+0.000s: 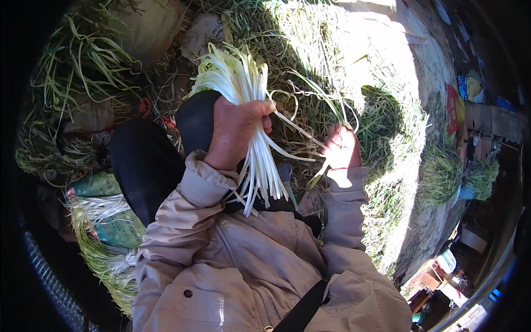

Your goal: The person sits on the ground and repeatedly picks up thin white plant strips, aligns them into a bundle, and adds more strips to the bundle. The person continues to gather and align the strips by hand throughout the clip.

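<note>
My left hand (237, 130) is closed around a thick bunch of long white stalks (265, 174), which look like blanched garlic chives. Their pale yellow-green leaf ends (232, 68) fan out above the fist, and the white ends hang down over my lap. To the right, in sunlight, my right hand (343, 146) grips a few thin loose leaves (323, 96). Some pale strands stretch between the bunch and the right fingers. Part of what the right fingers hold is hidden or washed out by glare.
Cut green leaves (381, 120) litter the ground ahead and to the right. Tied white-stalked bundles (118, 265) lie on green printed sacks (118, 228) at my left. More long greens (83, 62) are heaped at upper left. Green piles (439, 178) stand farther right.
</note>
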A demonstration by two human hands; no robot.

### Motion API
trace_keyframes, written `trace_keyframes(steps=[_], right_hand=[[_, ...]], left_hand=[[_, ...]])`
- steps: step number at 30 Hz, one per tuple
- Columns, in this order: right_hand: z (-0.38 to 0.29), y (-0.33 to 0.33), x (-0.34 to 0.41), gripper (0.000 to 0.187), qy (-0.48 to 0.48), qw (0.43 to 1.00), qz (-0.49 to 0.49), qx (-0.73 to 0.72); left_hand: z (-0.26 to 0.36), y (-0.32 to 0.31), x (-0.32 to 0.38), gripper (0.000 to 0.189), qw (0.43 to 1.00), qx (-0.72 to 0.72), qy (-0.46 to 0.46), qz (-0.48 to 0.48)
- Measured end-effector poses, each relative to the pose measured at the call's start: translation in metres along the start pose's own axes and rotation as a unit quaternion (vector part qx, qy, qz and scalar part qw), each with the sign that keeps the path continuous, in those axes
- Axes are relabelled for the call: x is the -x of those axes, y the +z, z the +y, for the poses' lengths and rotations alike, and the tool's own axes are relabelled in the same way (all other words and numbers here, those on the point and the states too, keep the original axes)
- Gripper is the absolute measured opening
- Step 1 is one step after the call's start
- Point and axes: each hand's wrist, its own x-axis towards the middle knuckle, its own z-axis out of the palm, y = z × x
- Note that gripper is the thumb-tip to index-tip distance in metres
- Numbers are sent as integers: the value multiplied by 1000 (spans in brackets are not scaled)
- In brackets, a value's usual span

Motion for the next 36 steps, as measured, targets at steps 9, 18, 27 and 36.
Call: trace_keyframes(steps=[9,18,27,36], right_hand=[[-158,-180,51,9,-158,869,437,170],[-103,-106,-14,53,-138,516,357,766],[59,84,-48,17,-78,829,-115,541],[60,80,-9,8,-5,936,57,346]], left_hand=[[-3,-2,1,12,1000,-6,25,-9],[0,-1,-1,21,1000,-10,-16,-13],[5,2,-2,25,998,-41,-29,-40],[4,6,-2,23,999,-38,-7,-20]])
